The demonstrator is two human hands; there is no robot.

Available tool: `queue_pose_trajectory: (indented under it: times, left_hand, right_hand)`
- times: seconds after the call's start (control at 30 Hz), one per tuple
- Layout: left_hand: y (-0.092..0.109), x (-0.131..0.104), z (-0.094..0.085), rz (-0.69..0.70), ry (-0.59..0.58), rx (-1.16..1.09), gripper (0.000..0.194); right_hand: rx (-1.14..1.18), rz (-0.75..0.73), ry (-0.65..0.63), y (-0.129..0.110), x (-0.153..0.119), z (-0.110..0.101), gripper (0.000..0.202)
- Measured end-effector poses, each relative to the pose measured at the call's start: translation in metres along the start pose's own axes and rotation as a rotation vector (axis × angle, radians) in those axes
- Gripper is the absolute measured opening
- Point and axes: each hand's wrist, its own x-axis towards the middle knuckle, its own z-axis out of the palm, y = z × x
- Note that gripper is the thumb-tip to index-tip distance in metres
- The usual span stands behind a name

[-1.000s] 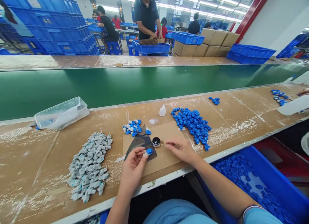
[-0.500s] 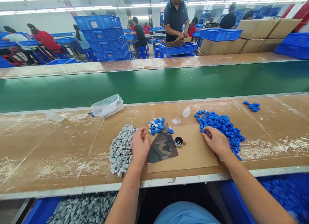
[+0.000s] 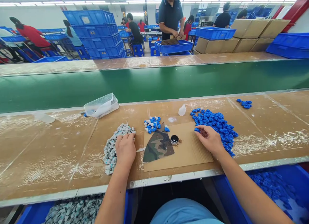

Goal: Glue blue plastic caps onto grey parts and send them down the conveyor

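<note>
My left hand (image 3: 126, 148) rests palm down on the right side of a heap of small grey pieces (image 3: 110, 150), fingers together and curled; whatever is under the fingertips is hidden. A small blue piece (image 3: 197, 129) is pinched in my right hand (image 3: 209, 139), at the left edge of a heap of similar blue pieces (image 3: 220, 124). Between the hands, a camouflage cloth piece (image 3: 158, 146) lies on a cardboard sheet (image 3: 193, 153). A small round black-and-silver container (image 3: 174, 140) stands beside the cloth. Behind it are several blue-and-white pieces (image 3: 152, 124).
A clear plastic box (image 3: 102, 106) and a translucent white object (image 3: 182, 110) stand farther back. Beyond runs a green belt (image 3: 145, 84). Bins of grey pieces (image 3: 74, 209) and blue pieces (image 3: 267, 185) sit below the table edge. Across the belt, a person (image 3: 171, 18) handles brown material.
My left hand has moved left onto the grey heap, and its fingers now curl downward. My right hand still pinches the blue piece, slightly off the heap. The view has shifted a little.
</note>
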Motion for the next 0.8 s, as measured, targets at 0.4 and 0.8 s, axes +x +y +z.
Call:
queue_pose_trajectory:
  times: [0.4, 0.8]
  left_hand:
    - [0.018, -0.006, -0.014, -0.011, 0.130, -0.387, 0.023]
    - [0.086, -0.045, -0.005, -0.667, -0.221, -1.440, 0.037]
  right_hand:
    - [0.252, -0.124, -0.191, -0.053, -0.007, 0.016, 0.018]
    - [0.139, -0.235, -0.257, -0.059, -0.003, 0.018, 0.018]
